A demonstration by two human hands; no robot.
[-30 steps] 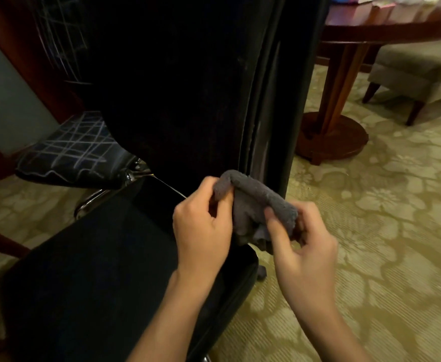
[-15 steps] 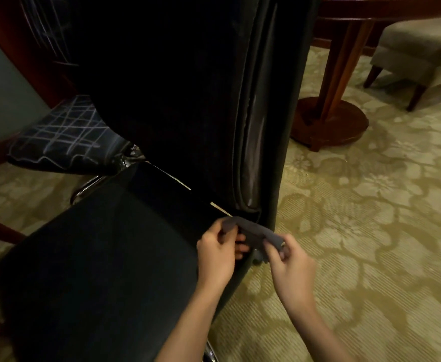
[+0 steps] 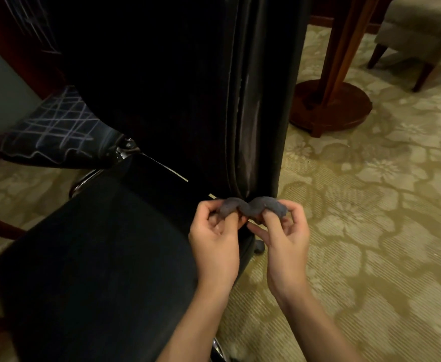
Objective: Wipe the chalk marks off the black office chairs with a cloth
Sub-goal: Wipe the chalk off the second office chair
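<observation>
The step in hand seems to be the wiping of the side edge of the nearest black chair, at the bottom of its backrest, where the backrest meets the seat. Both hands hold the grey cloth in the centre of the frame, a little below the middle. The cloth is stretched between them like a short band and it sags in its middle, just at the lower end of the pale, dusty groove that runs down the backrest edge. I cannot tell for sure if the cloth touches the chair or only hangs in front of it.

The left hand pinches the left end of the cloth between thumb and curled fingers. The right hand pinches the right end in the same way, with its fingers bent over the cloth. Both forearms come up from the lower edge of the frame and the two hands are close together.

In my judgement the next move calls for pressing the cloth into the groove and drawing it along the edge, because pale marks show there.

A second chair, in the middle left of the frame, has a seat covered with crossed chalk lines, so much of the task remains. A wooden table base stands on the patterned carpet at the upper right.
</observation>
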